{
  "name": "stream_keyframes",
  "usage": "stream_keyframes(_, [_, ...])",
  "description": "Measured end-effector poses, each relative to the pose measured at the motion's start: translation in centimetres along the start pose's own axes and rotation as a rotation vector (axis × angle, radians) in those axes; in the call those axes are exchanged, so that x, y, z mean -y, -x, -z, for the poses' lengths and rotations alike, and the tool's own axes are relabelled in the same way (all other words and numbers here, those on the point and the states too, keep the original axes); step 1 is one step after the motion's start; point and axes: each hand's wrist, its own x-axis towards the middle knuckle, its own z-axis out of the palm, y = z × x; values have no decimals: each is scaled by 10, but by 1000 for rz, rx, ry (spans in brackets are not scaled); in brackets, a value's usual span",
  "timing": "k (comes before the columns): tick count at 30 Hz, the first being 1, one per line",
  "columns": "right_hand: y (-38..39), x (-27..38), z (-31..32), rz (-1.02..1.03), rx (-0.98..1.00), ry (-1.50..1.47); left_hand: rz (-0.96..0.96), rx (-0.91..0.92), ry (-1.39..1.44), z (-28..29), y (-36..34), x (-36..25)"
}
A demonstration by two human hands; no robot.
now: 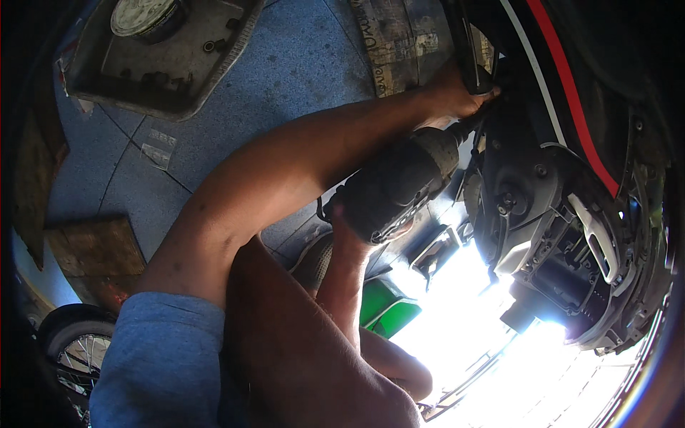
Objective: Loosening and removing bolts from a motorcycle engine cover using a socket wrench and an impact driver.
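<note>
My left arm reaches across to the motorcycle's dark body (510, 164) at the right. At its end, my left hand (460, 100) is closed against a dark part there; shadow and that part hide most of its fingers. Below that arm is a black power tool that looks like an impact wrench (399, 178). My right hand (353, 228) is wrapped round its lower end. The tool's nose points up and right, close to the motorcycle's side. What its tip touches is too dark to make out.
A grey tray (207, 93) with a round tub (143, 18) and small metal parts lies at upper left on blue tiles. A cardboard box (399, 43) stands near the left hand. Wooden boards (96, 250), a spoked wheel (78, 349) and a green object (389, 307) are around.
</note>
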Motion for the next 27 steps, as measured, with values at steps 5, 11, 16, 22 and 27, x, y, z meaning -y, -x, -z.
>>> stream_keyframes(5, [-9,7,4,105,12,80,-49,-19,-58,1,-2,3])
stream_keyframes(11, [-13,17,6,-17,-97,-126,-149,-37,-78,-2,-2,6])
stream_keyframes(16, [-16,28,7,-45,-99,-351,-24,20,-198,5,0,1])
stream_keyframes(22, [-22,30,5,-121,-183,-506,-26,65,-289,4,-3,2])
stream_keyframes(27, [-21,30,5,-17,-128,-383,36,85,-153,8,2,3])
